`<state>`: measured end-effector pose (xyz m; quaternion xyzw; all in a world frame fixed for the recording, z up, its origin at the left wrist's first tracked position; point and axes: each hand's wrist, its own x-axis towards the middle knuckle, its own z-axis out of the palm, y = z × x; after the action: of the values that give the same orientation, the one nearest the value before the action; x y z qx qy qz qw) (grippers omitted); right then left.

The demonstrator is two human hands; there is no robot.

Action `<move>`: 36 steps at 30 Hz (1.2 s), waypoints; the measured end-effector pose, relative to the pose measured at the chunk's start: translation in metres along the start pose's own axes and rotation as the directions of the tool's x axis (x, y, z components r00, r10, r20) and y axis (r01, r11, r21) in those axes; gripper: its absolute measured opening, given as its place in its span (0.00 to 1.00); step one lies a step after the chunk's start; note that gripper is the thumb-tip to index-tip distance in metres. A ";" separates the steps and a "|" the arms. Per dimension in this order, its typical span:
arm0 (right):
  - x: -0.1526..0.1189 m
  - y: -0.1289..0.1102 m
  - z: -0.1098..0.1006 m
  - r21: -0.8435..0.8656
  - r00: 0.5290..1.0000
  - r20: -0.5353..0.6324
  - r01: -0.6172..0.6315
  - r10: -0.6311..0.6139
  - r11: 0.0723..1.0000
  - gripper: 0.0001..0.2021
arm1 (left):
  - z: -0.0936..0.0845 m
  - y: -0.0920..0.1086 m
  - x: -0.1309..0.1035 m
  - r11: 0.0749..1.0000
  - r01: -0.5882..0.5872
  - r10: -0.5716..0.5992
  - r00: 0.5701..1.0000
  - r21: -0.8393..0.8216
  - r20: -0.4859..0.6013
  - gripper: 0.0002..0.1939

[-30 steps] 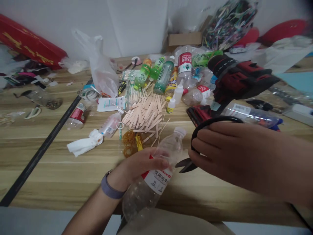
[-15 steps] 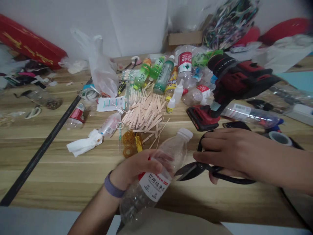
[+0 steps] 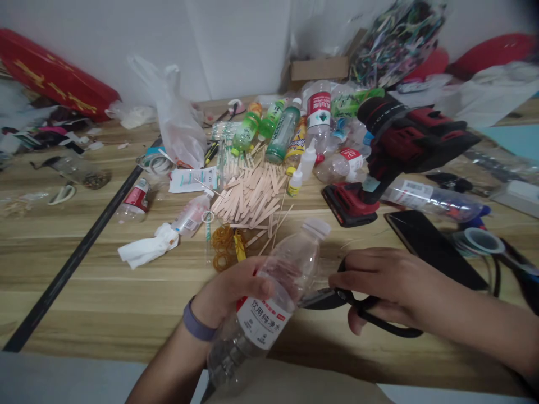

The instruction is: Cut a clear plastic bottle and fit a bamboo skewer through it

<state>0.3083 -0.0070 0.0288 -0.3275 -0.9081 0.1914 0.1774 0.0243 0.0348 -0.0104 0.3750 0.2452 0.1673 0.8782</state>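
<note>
Wood-topped table, all clutter

The left hand has its fingers wrapped round a clear bottle, tilted over the near edge. The right hand clasps black scissors in its fingers, blades right by the bottle; touching or not, I can't tell. Wooden sticks lie heaped beyond.

Head-worn view, facing forward and down, close above table

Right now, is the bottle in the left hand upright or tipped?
Tipped: in the left hand, the clear bottle slants, its cap toward the picture's upper right, its base toward the lower left.
</note>
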 end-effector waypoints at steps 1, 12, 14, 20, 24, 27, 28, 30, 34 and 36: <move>-0.001 -0.001 0.002 0.007 1.000 -0.006 -0.013 0.014 1.000 0.27 | 0.000 0.000 0.000 1.000 -0.005 0.005 1.000 -0.007 0.001 0.34; -0.006 -0.011 0.027 0.118 0.989 -0.122 -0.072 0.086 0.990 0.24 | 0.001 -0.001 -0.001 0.995 -0.036 0.036 0.999 -0.088 0.002 0.32; -0.005 -0.013 0.031 0.152 0.985 -0.136 -0.084 0.105 0.985 0.24 | 0.001 -0.001 -0.001 0.991 -0.072 0.069 0.997 -0.110 -0.025 0.32; -0.003 -0.019 0.040 0.131 0.969 -0.193 -0.134 0.157 0.982 0.20 | 0.006 0.001 -0.003 0.988 -0.105 0.103 0.994 -0.114 -0.025 0.31; -0.003 -0.019 0.038 0.152 0.967 -0.177 -0.157 0.183 0.976 0.21 | 0.008 0.001 -0.007 0.981 -0.168 0.164 0.985 -0.102 -0.045 0.28; 0.000 -0.019 0.034 0.174 0.969 -0.150 -0.167 0.194 0.970 0.21 | 0.008 0.000 -0.009 0.975 -0.197 0.193 0.980 -0.100 -0.050 0.26; 0.001 -0.020 0.032 0.180 0.969 -0.148 -0.168 0.196 0.969 0.21 | 0.007 -0.001 -0.008 0.974 -0.205 0.201 0.979 -0.101 -0.046 0.25; 0.005 -0.023 0.030 0.200 0.965 -0.146 -0.184 0.215 0.962 0.21 | 0.006 -0.001 -0.007 0.972 -0.217 0.213 0.976 -0.093 -0.045 0.25; 0.010 -0.029 0.030 0.253 0.949 -0.124 -0.254 0.291 0.934 0.21 | 0.005 0.000 -0.002 0.972 -0.229 0.223 0.970 -0.057 -0.100 0.29; 0.010 -0.030 0.031 0.227 0.949 -0.136 -0.248 0.283 0.942 0.21 | 0.006 0.000 -0.001 0.969 -0.243 0.235 0.964 -0.052 -0.121 0.31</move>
<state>0.2715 -0.0287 0.0182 -0.4421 -0.8125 0.2789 0.2583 0.0268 0.0310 -0.0060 0.3622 0.2421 0.3012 0.8482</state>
